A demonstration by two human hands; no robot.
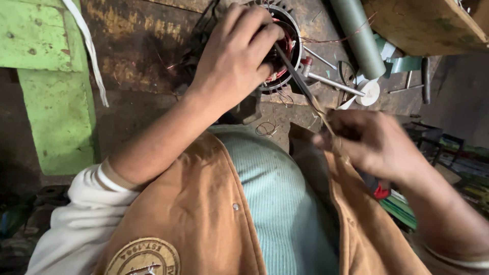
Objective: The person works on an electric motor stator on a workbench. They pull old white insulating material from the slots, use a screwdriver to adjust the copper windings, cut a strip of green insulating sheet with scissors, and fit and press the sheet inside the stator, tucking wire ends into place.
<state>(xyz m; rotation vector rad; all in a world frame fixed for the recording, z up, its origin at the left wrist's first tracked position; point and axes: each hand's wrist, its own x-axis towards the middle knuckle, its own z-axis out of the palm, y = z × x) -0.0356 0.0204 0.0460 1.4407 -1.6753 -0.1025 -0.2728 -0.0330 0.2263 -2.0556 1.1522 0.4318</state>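
Nearest, the right hand (374,145) is pinched shut on the near end of a thin dark strip (295,76), whose long axis slants up-left into the motor stator (285,46) on the workbench (137,51), gripped from above by the left hand (234,56).

A grey-green tube (359,38) lies beside a tape roll (370,92).

Left hand (232,56) stretched forward from a bare forearm in a pushed-up white sleeve, palm down, fingers curled and spread in a clamp; right hand (374,142) drawn close to the chest, blurred, fingers pinched shut, wrist bent inward.
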